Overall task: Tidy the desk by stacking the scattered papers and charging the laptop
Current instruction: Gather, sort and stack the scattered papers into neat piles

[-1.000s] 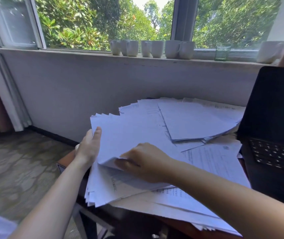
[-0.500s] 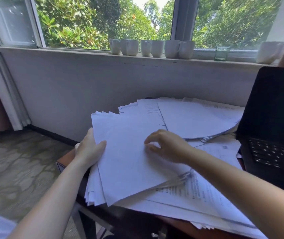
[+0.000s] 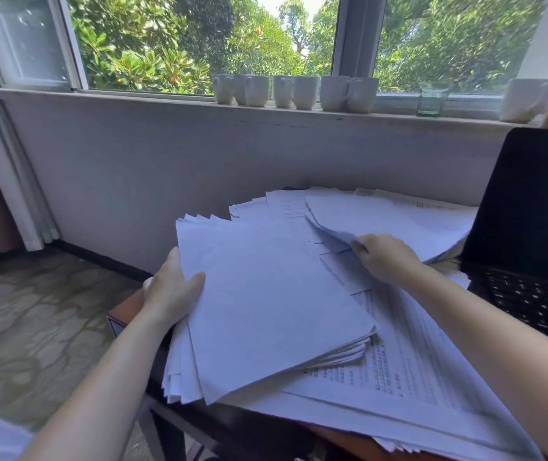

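Papers (image 3: 285,207) lay spread over most of the worktop (image 3: 126,309) in the head view, in three loose groups. Nearest the left edge sat a fanned stack (image 3: 266,311) of blank-faced sheets, its corners splayed at the top and bottom. The left hand (image 3: 172,294) gripped this stack at its left edge, thumb laid across the top sheet and the fingers hidden underneath. Beneath and to the right of it, printed sheets (image 3: 415,371) lay flat, reaching to the near edge of the worktop and overhanging it a little. Farther back lay a far pile (image 3: 392,214), touching the wall side of the spread. The right hand (image 3: 385,257) pinched the near left corner of that pile, fingers curled round the edge, so the corner curved up off the sheets below it. The laptop (image 3: 531,211) stood open at the right edge of the frame, screen dark, keyboard just beside the papers; whether a cable was plugged in could not be told. On the sill (image 3: 133,99) above stood a row of white mugs (image 3: 295,93), a small glass (image 3: 432,101) and, well apart to the right, a single mug (image 3: 521,99). A patterned floor (image 3: 33,311) showed at the left.
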A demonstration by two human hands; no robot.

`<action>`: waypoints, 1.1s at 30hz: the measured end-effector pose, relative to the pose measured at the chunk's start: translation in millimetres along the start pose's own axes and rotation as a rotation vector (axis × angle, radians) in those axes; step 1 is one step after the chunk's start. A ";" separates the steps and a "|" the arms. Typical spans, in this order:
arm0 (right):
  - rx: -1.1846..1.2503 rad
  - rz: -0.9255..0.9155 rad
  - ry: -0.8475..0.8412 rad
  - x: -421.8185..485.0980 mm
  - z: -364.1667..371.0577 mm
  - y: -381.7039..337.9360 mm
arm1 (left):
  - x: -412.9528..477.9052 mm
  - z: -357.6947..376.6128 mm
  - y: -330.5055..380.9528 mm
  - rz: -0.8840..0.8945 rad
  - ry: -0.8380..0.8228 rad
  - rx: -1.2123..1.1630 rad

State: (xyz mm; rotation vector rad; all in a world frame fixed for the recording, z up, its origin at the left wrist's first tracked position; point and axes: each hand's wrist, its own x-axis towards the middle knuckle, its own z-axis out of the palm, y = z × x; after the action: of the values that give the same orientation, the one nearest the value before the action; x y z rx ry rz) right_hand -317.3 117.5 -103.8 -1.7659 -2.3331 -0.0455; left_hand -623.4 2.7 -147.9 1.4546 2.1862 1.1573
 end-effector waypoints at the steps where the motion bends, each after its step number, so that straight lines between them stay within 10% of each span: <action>1: 0.051 0.022 0.038 1.1 -3.5 1.7 | 0.1 -0.1 0.4 -0.002 0.001 0.000; 33: 0.377 -0.106 0.619 -4.4 -61.0 -23.1 | -1.4 -1.0 2.3 0.006 0.003 -0.023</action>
State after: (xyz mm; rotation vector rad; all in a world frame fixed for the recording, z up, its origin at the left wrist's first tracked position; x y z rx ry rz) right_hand -328.9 97.5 -42.6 -1.2234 -1.8335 -0.1372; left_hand -621.9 1.4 -145.8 1.4522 2.1649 1.1835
